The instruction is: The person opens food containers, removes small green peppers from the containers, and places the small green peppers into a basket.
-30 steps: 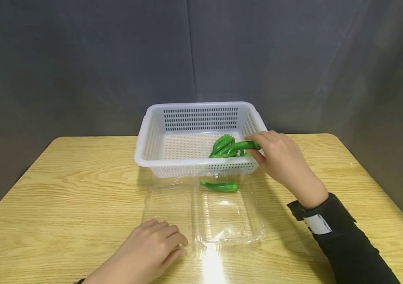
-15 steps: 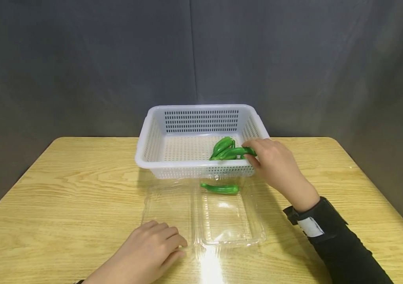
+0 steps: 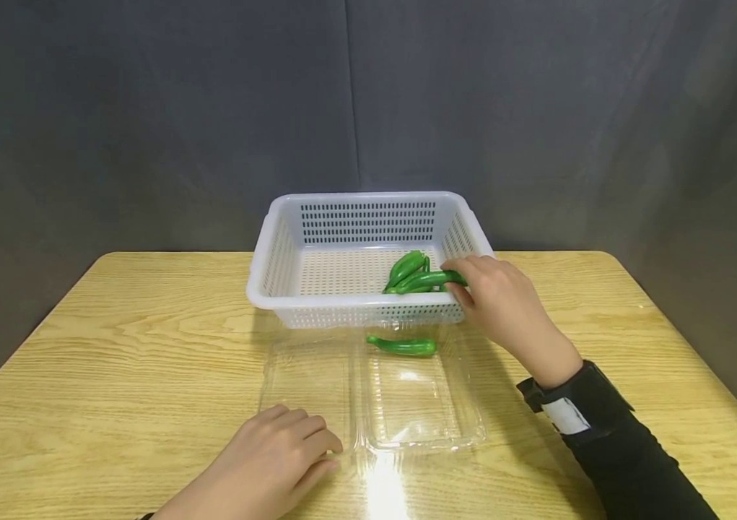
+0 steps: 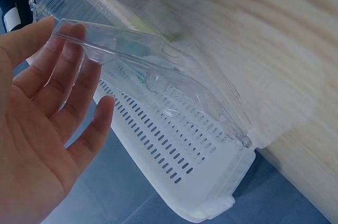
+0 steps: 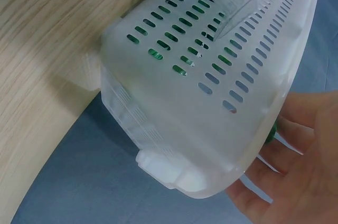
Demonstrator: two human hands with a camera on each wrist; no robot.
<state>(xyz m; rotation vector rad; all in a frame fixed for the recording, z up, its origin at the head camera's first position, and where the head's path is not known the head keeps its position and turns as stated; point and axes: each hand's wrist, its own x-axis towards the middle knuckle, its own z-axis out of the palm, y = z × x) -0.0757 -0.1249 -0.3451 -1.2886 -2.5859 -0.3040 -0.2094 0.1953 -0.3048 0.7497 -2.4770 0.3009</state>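
In the head view my right hand (image 3: 496,292) reaches over the front right corner of the white basket. Its thumb and fingers pinch the thick end of a long green pepper (image 3: 428,281), whose narrow end points left. More green peppers (image 3: 405,267) lie beneath and beside it. Another pepper (image 3: 403,346) lies across the far end of the clear plastic clamshell box (image 3: 421,438). My left hand (image 3: 280,451) rests by the near edge of the box's lid (image 3: 306,372); in the left wrist view its loosely bent fingers show through the lid's clear edge (image 4: 121,55).
The white slotted basket (image 3: 368,300) stands behind the clamshell box on a wooden table (image 3: 115,361). A dark grey curtain (image 3: 212,108) hangs behind the table. In the right wrist view the basket's slotted wall (image 5: 174,76) hides most of the peppers.
My right hand has lowered slightly and moved a little left, bringing the pepper down against the others in the basket. In the last half second it barely moves. The left hand stays put.
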